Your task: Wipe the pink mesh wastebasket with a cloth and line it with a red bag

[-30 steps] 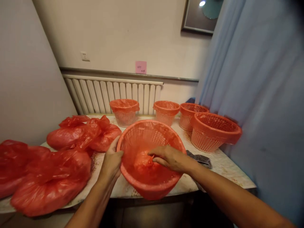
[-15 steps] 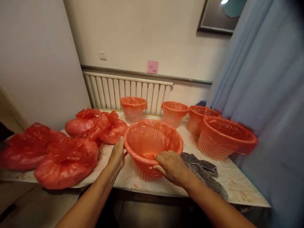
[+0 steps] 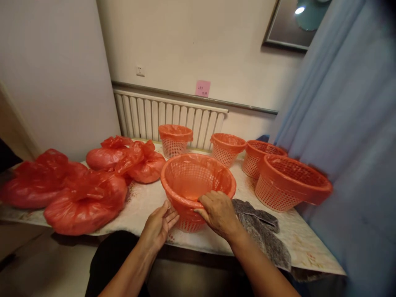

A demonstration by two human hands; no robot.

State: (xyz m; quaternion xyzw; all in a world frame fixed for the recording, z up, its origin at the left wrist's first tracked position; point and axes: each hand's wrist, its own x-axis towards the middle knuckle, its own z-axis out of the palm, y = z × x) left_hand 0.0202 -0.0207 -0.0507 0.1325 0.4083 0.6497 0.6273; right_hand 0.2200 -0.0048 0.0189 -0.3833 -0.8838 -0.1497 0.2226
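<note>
An orange mesh basket [image 3: 198, 175] lined with a thin red plastic bag stands upright near the table's front edge. My right hand [image 3: 218, 214] grips its near rim, fingers curled over the edge. My left hand [image 3: 159, 226] is at the basket's lower left side, fingers spread and touching or almost touching the wall, holding nothing.
Several red plastic bags [image 3: 86, 202] lie bulging on the left of the table [image 3: 145, 206]. Other orange baskets stand behind and right: two lined ones [image 3: 175, 140] [image 3: 225, 148] and two bare ones [image 3: 291, 183]. A grey cloth [image 3: 262, 231] lies right of my hand. A blue curtain [image 3: 349, 123] hangs right.
The basket went from tilted toward me to standing upright on the table. My right hand came out of the bag onto the near rim. My left hand dropped from the left rim to the lower side.
</note>
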